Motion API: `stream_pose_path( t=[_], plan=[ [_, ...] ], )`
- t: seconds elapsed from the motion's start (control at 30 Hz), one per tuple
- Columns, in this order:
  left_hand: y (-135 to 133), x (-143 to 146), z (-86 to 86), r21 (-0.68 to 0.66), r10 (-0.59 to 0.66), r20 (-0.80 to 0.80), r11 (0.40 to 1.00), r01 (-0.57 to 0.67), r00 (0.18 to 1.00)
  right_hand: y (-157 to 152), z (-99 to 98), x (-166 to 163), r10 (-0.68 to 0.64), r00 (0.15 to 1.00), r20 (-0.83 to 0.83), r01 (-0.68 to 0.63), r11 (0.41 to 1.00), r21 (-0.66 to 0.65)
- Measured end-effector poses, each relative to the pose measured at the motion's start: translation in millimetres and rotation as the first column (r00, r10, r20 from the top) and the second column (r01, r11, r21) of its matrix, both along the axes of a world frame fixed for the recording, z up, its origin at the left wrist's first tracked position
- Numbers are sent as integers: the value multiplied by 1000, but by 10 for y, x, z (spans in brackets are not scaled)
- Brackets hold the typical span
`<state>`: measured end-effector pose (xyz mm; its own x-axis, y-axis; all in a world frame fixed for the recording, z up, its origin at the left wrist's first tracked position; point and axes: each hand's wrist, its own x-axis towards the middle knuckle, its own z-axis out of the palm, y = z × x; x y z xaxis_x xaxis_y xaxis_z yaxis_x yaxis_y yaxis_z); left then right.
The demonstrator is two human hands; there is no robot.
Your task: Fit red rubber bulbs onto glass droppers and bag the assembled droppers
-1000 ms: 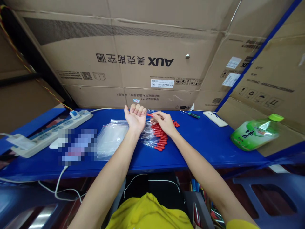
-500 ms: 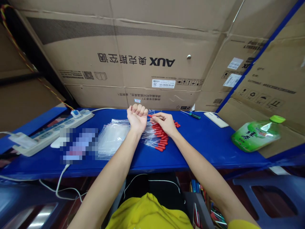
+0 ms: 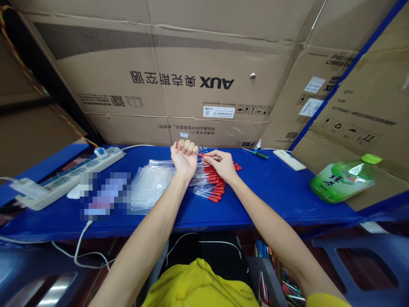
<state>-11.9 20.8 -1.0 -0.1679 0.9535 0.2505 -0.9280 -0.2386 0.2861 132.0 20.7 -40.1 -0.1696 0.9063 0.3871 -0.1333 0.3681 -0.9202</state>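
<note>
My left hand [image 3: 184, 157] is raised palm-up over the blue table [image 3: 275, 187], fingers curled into a loose fist; what it grips is hidden. Just to its right, my right hand [image 3: 220, 164] pinches a thin clear dropper with a red bulb [image 3: 202, 156], its tip pointing at the left hand. Below both hands lies a row of several red-bulbed droppers [image 3: 213, 184]. A stack of clear plastic bags [image 3: 150, 184] lies left of the droppers.
A white power strip [image 3: 68, 177] lies at far left, with a blurred patch beside it. A green-handled screwdriver [image 3: 258, 154] and a white phone [image 3: 289, 160] lie at the back. A green bottle [image 3: 343, 179] lies on its side at right. Cardboard boxes [image 3: 191, 81] wall the back.
My left hand's fingers have curled from a half-open palm into a closed fist. The right hand stays put with the dropper.
</note>
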Motion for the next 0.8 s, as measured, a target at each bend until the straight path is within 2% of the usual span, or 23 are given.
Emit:
stream_pose_path(
  t=[0.5,0.67,0.8],
  plan=[
    [-2,21,0,8,-18,22,1000,18,1000,-23,19,3,-24,999,28,24,999,21],
    [-17,60,-5,-36,0,-45,999,-1,999,-43,39,-2,-21,999,30,21,999,24],
    [-25,80,0,-37,-11,-10,999,11,1000,-55,48,-22,-26,999,33,25,999,29]
  ],
)
